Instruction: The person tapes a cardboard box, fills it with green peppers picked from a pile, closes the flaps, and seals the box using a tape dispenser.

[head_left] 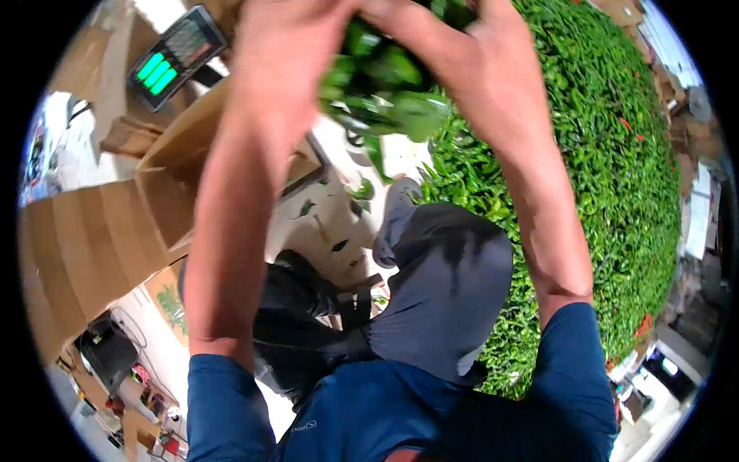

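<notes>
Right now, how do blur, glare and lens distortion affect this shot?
Head view: left hand, right hand and the green peppers between them are blurred; the pepper pile on the right is crisper. Head view: the lit display glows green, its digits unreadable. Head view: strong fisheye curvature, black corners.

Strong light makes the view bright, whitening the pale floor [296, 235] in places and leaving small glints on the pepper pile [608, 177]. Dark patches lie across the grey trousers [446, 296]. The hands [485, 61] and the green peppers [385, 69] between them are blurred. A display [158, 73] glows bright green (its figures hard to read). Fisheye distortion bends the edges; the corners are black.
</notes>
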`<state>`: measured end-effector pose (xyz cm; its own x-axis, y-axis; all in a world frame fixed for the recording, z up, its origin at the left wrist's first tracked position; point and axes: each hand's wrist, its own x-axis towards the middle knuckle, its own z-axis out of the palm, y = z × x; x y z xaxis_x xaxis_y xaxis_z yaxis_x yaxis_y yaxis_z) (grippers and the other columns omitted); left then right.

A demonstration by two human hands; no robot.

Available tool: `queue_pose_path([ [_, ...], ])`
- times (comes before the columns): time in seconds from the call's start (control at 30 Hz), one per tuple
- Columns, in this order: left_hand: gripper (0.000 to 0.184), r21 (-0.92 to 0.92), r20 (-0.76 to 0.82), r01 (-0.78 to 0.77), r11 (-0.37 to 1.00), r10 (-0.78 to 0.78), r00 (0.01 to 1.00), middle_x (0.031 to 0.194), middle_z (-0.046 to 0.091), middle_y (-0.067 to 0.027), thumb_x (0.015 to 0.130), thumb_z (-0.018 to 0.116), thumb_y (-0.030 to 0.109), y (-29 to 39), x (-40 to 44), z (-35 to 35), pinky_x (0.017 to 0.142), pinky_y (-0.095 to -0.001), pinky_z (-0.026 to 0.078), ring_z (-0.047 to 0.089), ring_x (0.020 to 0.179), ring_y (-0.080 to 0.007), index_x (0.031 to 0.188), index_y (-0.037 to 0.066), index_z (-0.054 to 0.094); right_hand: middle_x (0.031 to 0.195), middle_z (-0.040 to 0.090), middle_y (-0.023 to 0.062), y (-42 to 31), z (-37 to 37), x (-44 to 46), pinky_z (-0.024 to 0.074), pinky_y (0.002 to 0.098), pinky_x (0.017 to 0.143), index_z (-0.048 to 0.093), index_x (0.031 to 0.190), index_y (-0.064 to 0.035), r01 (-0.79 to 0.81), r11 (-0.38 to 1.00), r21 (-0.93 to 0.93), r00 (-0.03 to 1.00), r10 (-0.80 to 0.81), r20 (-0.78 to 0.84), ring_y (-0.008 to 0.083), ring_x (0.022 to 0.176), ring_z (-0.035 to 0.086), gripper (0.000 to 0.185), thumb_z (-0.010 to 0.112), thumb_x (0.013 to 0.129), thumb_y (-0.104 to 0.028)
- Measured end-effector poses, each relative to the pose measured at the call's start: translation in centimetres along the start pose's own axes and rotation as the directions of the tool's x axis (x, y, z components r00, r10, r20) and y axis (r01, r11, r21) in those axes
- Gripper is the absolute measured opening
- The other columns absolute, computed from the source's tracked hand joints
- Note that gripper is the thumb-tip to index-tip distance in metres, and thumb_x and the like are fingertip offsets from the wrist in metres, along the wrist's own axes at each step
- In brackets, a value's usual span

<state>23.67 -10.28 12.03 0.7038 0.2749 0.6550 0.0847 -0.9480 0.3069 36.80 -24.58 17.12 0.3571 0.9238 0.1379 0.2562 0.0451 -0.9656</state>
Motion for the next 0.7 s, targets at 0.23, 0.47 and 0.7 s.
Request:
queue_pose_path([
  [0.23, 0.049, -0.620, -0.098, 0.443, 0.648, -0.624, 0.775, 0.111, 0.069, -0.0098, 0.086, 0.072, 0.016, -6.6, -9.1, -12.9, 0.089, -0.0308, 0.051, 0.064, 0.099, -0.0149, 0.132, 0.003, 0.061, 0.142, 0.051, 0.0271, 4.9, 16.4, 5.3, 0.0551, 0.0477, 0.092, 0.045, 0.136, 0.0065, 0.535, 0.756, -0.377, 0.824, -0.565, 0.035, 0.0428, 0.106, 0.067, 0.074, 0.077, 0.084, -0.036],
  [0.47, 0.062, 0.227, 0.591, 0.654, 0.721, -0.636, 0.496, 0.153, 0.048, -0.0153, 0.086, 0.078, 0.021, -12.0, -20.7, -14.1, 0.113, -0.0395, 0.039, 0.047, 0.140, -0.0273, 0.143, 0.011, 0.057, 0.128, 0.065, 0.0148, 11.4, 14.6, 6.4, 0.0548, 0.0450, 0.095, 0.055, 0.141, -0.0189, 0.700, 0.673, -0.238, 0.675, -0.516, 0.526, 0.0358, 0.110, 0.067, 0.055, 0.070, 0.089, -0.027],
  [0.7, 0.034, -0.202, 0.340, 0.753, 0.626, -0.676, 0.653, 0.121, 0.069, -0.0124, 0.096, 0.064, 0.007, -4.9, -15.9, -12.9, 0.097, -0.0313, 0.050, 0.065, 0.112, -0.0192, 0.129, -0.001, 0.064, 0.077, 0.072, 0.0121, 19.3, -7.3, 2.6, 0.0565, 0.0332, 0.071, 0.071, 0.111, 0.0046, -0.215, 0.882, -0.419, 0.919, 0.037, -0.393, 0.0160, 0.067, 0.067, 0.042, 0.070, 0.088, -0.031],
])
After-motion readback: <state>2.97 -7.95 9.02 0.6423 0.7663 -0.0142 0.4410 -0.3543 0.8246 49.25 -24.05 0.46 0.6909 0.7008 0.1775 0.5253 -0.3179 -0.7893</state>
